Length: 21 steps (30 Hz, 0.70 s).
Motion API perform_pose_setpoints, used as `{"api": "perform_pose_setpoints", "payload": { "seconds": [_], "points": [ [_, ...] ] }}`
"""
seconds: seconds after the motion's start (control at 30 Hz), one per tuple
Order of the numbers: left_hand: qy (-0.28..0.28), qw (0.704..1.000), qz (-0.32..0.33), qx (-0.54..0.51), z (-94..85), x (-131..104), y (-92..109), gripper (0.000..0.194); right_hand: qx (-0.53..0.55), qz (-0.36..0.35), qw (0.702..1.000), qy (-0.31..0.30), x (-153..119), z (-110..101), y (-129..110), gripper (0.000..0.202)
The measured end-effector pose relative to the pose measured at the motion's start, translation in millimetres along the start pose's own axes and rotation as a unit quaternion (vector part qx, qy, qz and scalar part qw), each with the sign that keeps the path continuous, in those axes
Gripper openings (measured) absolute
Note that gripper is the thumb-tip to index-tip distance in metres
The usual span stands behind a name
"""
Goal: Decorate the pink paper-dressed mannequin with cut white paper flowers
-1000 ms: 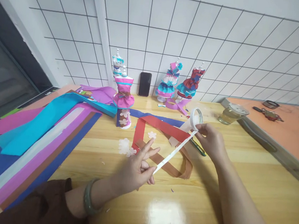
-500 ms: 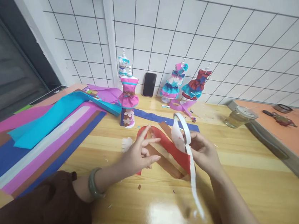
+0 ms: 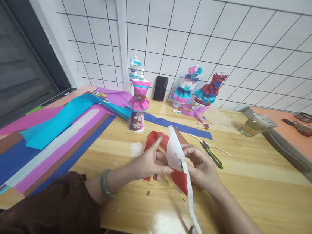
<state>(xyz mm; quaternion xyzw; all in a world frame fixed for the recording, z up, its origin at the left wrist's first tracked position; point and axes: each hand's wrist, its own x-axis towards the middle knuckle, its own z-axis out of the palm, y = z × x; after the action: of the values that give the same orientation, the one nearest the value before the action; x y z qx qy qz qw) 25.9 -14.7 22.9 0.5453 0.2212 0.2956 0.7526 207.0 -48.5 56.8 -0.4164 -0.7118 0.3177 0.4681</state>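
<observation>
A long white strip [image 3: 191,196] slants across the middle, joined to or overlapping a white paper piece [image 3: 173,151]. My right hand [image 3: 202,167] pinches the strip and white paper from the right, fingers bent. To their left is my left hand [image 3: 151,161], a green bangle on its wrist, thumb and index finger apart at the white and red paper; whether it grips them is unclear. Red paper [image 3: 180,181] shows beneath the white piece, and more lies behind my left hand. Part of a brown strip [image 3: 180,134] shows behind the white paper.
Dressed mini mannequins [image 3: 140,96] and a phone [image 3: 160,88] stand near the wall. Green-handled snips [image 3: 213,154] lie right of my hands, a lidded cup [image 3: 253,125] farther right. Coloured strips [image 3: 68,122] cover the left side; a blue strip [image 3: 177,126] lies behind.
My left hand has moved in to the papers. The strip's loop at the top has straightened out. The snips, hidden before, now show beyond my right hand, and the view has shifted slightly.
</observation>
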Motion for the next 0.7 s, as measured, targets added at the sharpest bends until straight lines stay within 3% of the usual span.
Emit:
{"api": "perform_pose_setpoints", "payload": {
  "seconds": [0.17,0.4,0.7],
  "points": [
    [0.014,1.000,-0.005,0.014,-2.2,-3,2,0.107,0.000,0.002,1.000,0.021,1,-8,14,0.009],
    [0.038,0.999,0.007,0.009,-5.3,-3,8,0.107,-0.201,-0.043,0.977,0.052,5,-40,26,0.006],
    [0.068,0.998,0.015,0.005,-10.8,1,1,0.101,-0.205,-0.017,0.978,0.031,4,-52,25,0.005]
  ]
}}
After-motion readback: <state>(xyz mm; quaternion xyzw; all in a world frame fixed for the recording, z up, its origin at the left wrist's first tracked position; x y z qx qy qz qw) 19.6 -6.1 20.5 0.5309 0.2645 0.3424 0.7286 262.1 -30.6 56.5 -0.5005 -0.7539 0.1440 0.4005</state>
